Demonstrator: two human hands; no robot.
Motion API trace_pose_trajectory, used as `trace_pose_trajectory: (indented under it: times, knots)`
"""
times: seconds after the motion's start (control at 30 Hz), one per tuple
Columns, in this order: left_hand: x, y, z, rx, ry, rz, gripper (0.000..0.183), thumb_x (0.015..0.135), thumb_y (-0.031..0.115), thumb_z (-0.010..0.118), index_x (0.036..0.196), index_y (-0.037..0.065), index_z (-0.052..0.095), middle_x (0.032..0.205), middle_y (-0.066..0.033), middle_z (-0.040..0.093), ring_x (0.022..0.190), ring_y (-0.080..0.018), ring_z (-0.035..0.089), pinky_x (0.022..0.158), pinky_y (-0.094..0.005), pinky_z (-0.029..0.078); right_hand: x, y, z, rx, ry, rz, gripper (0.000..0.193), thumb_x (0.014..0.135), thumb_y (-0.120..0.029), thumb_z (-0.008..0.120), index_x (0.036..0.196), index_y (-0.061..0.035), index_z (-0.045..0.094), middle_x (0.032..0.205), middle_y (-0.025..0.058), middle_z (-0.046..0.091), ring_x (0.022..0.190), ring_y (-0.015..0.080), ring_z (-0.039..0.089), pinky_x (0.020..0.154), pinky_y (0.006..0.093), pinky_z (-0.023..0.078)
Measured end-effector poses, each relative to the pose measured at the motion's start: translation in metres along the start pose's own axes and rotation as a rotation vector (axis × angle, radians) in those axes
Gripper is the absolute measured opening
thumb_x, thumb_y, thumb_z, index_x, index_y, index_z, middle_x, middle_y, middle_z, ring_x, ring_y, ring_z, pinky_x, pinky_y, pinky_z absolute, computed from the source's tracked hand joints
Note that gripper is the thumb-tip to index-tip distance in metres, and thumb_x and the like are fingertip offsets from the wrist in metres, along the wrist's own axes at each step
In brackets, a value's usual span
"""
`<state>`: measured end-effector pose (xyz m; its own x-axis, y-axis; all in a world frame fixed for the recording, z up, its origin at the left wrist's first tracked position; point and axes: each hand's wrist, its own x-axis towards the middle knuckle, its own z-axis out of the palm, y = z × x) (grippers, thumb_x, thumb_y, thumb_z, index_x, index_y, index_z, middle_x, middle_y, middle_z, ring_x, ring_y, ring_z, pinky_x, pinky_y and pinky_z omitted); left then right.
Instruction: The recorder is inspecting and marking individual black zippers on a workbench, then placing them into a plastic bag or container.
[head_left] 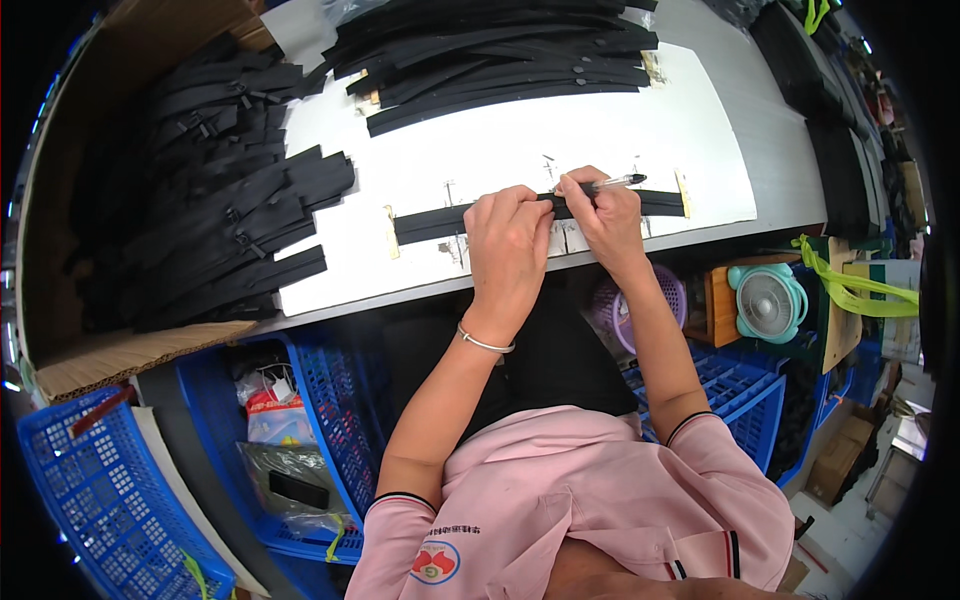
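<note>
A black zipper (pixel 425 226) lies lengthwise across the white board (pixel 500 130), between two strips of yellowish tape. My left hand (pixel 508 235) is closed on it near the middle, fingers curled and pressing down. My right hand (pixel 608 222) grips a clear pen with a black end (pixel 618 184); its fingertips meet the zipper close beside my left fingers. The pen's tip is hidden by my fingers. Dark ink marks (pixel 453 250) dot the board above and below the zipper.
A stack of black zippers (pixel 500 50) lies at the table's far side. More zippers (pixel 200 180) fill a cardboard box (pixel 150 360) at left. Below the table edge are blue crates (pixel 330 400), a purple basket (pixel 668 296) and a small teal fan (pixel 768 302).
</note>
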<state>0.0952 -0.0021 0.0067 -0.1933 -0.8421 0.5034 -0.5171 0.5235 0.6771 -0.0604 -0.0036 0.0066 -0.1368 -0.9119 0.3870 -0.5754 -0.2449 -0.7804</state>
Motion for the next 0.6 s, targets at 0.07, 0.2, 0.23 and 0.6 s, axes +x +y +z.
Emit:
trace_pose_trajectory:
  times: [0.07,0.2,0.23,0.6]
  knots:
    - [0.000,0.000,0.001,0.016,0.009,-0.012,0.012,0.082,0.005,0.078,0.094,0.005,0.075,0.098,-0.0039,0.068,0.094,-0.0236,0.061,0.086,-0.0372,0.043,0.000,-0.003,0.000,-0.001,0.023,0.003,0.021,0.096,-0.012,0.068,0.083,0.0040,0.069,0.077,0.0068,0.072,0.057,0.0143,0.063,0.054,0.0291,0.047]
    - [0.000,0.000,0.002,0.015,0.013,-0.018,0.012,0.081,0.005,0.079,0.092,0.006,0.075,0.099,-0.0031,0.068,0.094,-0.0234,0.061,0.085,-0.0366,0.043,-0.004,0.004,-0.005,0.188,0.001,0.007,0.022,0.096,-0.010,0.067,0.080,0.0046,0.068,0.076,0.0090,0.071,0.058,0.0158,0.063,0.054,0.0301,0.046]
    - [0.000,0.000,0.003,0.015,0.018,-0.022,0.012,0.081,0.005,0.079,0.093,0.007,0.075,0.099,-0.0033,0.068,0.094,-0.0234,0.061,0.085,-0.0364,0.043,-0.004,0.004,-0.007,0.188,0.003,0.008,0.022,0.096,-0.010,0.067,0.080,0.0046,0.068,0.076,0.0090,0.071,0.058,0.0158,0.063,0.054,0.0301,0.046]
    - [0.002,0.002,0.002,0.014,-0.003,-0.027,0.012,0.082,0.006,0.079,0.093,0.006,0.076,0.099,-0.0038,0.068,0.094,-0.0235,0.061,0.084,-0.0362,0.043,0.000,0.006,-0.010,0.120,-0.083,-0.086,0.018,0.090,-0.010,0.069,0.077,0.0020,0.069,0.069,0.0086,0.069,0.054,0.0234,0.061,0.051,0.0331,0.044]
